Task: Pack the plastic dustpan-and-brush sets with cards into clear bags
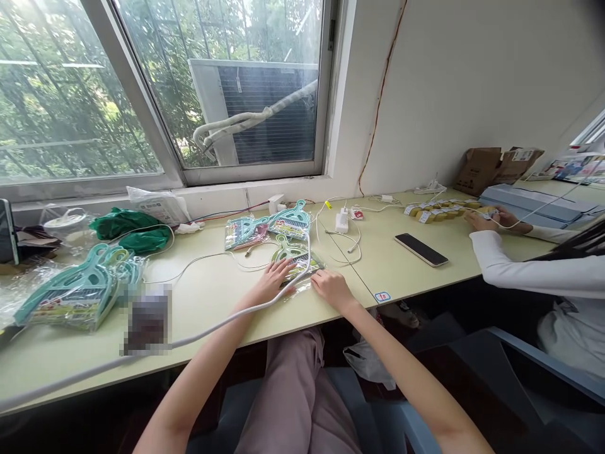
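A small green dustpan-and-brush set (285,247) in a clear plastic bag (299,289) lies flat on the table in front of me. My left hand (273,281) rests on its left side, fingers stretched out over the wrapping. At the bag's right edge, my right hand (333,290) has its fingers bent and closed on the plastic. Just behind lie wrapped teal dustpan-and-brush sets (289,222) with printed cards. A white cable (265,304) crosses the view in front of the green set and partly covers it.
More wrapped teal sets (89,287) lie at left beside a green plastic bag (135,230). Thin cables and a white charger (341,219) lie behind my right hand. Right of them are a phone (420,249), yellow labelled pieces (437,211) and a co-worker's hands (491,219).
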Demonstrator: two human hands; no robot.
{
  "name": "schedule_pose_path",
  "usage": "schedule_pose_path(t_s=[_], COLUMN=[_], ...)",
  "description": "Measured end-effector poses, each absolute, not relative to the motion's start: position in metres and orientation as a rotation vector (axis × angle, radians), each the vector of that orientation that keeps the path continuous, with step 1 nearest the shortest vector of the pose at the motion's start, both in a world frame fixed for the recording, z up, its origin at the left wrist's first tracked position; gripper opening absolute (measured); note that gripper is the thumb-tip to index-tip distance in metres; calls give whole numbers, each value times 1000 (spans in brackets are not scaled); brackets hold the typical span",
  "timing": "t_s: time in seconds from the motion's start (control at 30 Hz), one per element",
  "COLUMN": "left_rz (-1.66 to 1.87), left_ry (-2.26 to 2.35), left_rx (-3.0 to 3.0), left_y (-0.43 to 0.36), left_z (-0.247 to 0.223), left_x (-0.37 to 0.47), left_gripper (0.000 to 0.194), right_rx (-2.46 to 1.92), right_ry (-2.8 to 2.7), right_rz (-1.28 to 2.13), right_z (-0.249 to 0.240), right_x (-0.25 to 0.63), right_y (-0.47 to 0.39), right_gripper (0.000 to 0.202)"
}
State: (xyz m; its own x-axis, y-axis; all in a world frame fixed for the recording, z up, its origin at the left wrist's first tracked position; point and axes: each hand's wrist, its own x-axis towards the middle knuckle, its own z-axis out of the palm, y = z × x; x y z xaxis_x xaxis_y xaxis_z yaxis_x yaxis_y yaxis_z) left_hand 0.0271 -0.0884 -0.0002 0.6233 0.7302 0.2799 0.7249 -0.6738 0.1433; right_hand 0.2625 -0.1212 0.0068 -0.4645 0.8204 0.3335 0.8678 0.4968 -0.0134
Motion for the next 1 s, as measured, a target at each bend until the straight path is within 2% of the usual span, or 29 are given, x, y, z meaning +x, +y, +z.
schedule_pose_path(t_s=[0.13,0.3,0.6,0.8,0.9,1.0], left_rz=[580,585,533,560,617,636], left_ry=[1197,1013,1040,1150,1268,1333], left_rx=[2895,2950,2895,2893,2871,2817], left_y=[-98,-116,-125,-129,-146,-170], left_z=[2,1,3,-6,-18,-31], left_x=[35,48,54,65,89,115], left_gripper=[56,38,38,38,41,48], right_rx=[-1580,-1813,-1853,-1586,-1401,-1348], right_ry=[-2279,-2102,-1953,-1870,-1967,-2061], right_rz=[-215,-243,-315,-421,-242,-30], right_z=[-7,-8,-13,10,20,5], right_x=[274,286,297,292,277,276], right_y=[-128,-133,-138,-160,-177,-179], right_gripper=[21,27,25,28,29,33])
